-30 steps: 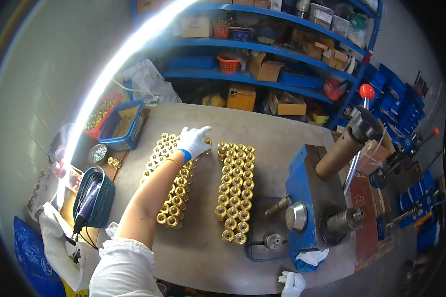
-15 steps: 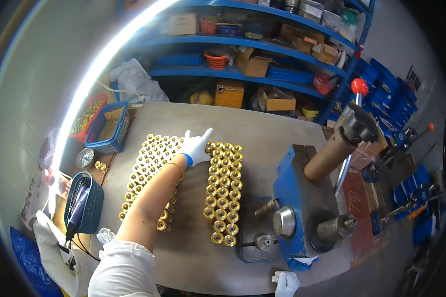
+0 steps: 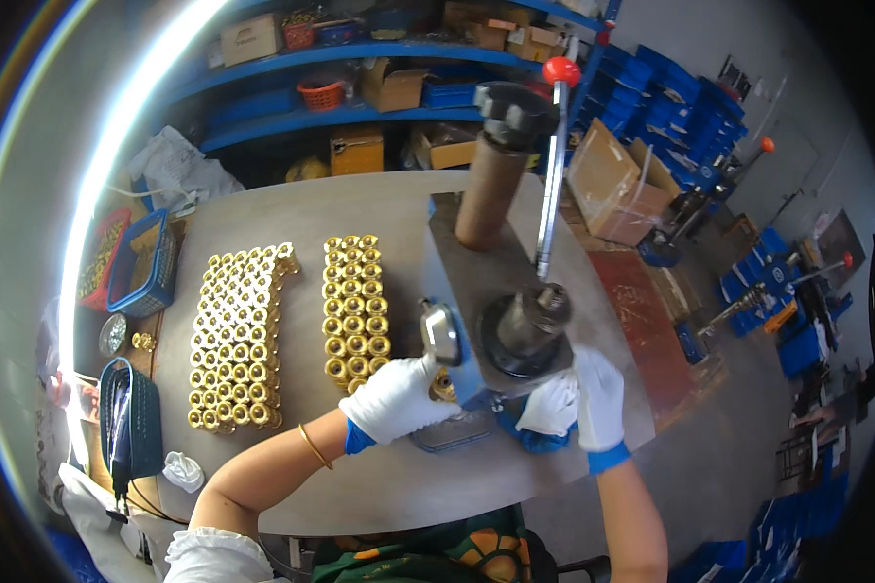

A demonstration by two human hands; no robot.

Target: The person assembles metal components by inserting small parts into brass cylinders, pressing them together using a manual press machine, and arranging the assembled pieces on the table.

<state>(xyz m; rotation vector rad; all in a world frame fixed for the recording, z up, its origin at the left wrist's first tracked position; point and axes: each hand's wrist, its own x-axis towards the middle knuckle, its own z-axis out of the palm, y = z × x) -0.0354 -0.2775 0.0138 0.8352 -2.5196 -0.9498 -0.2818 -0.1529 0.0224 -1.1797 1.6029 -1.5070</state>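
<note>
My left hand (image 3: 399, 397), in a white glove, reaches in at the left side of a blue arbor press (image 3: 465, 291). Its fingers are closed around a brass fitting (image 3: 444, 386), low by the press body. My right hand (image 3: 600, 400), also gloved, is at the press's right side, below the dark round hub (image 3: 530, 325). Its fingertips are partly hidden, so their grip is unclear. Beside it lie a crumpled white cloth (image 3: 550, 406) and a blue cloth or bag (image 3: 540, 436). A narrow block of brass fittings (image 3: 356, 303) stands upright in rows left of the press.
Farther left stands a wider block of brass fittings (image 3: 235, 335). Blue basket (image 3: 144, 267), dark basket (image 3: 132, 418) and small dish (image 3: 113, 334) line the left edge. The red-knobbed press lever (image 3: 554, 175) rises above the table. Behind are blue shelves (image 3: 360, 115); a cardboard box (image 3: 620, 187) sits right.
My left hand has left the fittings' far end and come right and nearer to the press. My right hand has risen from the table's front edge to the press. The view has swung right.
</note>
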